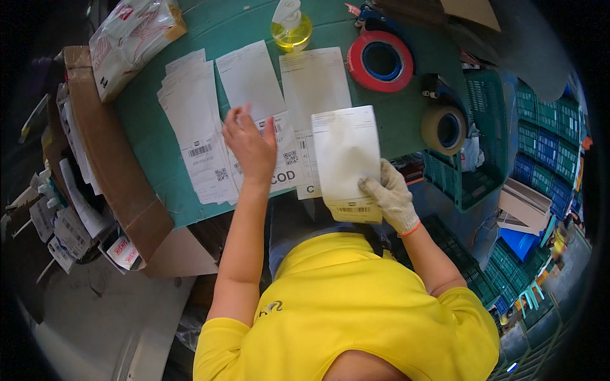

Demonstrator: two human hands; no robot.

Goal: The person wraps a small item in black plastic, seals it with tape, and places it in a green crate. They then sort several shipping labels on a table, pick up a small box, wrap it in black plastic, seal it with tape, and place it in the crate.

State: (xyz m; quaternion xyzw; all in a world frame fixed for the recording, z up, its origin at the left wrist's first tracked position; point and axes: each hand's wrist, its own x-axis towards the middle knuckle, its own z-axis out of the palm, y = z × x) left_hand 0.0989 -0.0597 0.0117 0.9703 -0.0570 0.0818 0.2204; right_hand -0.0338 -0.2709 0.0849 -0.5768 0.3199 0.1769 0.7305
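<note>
My gloved right hand [392,195] grips a stack of white paper shipping labels [345,143] by its lower right edge, thumb on top. The stack's lower end curls and looks yellowish, with a barcode on it. My bare left hand [251,145] is over the middle pile of labels [251,76], fingers apart and nothing seen in them. Left of that pile lies a fanned pile of labels [194,120]. Another pile of labels [314,79] lies on the right, partly covered by the held stack.
On the green table [222,25] stand a pump bottle [292,35] of yellow liquid and a red tape roll [379,61] on a dispenser. A tan tape roll [443,129] is at the right edge. A cardboard box [117,165] flanks the left, below a tissue pack [133,41]. Green crates [473,197] stand right.
</note>
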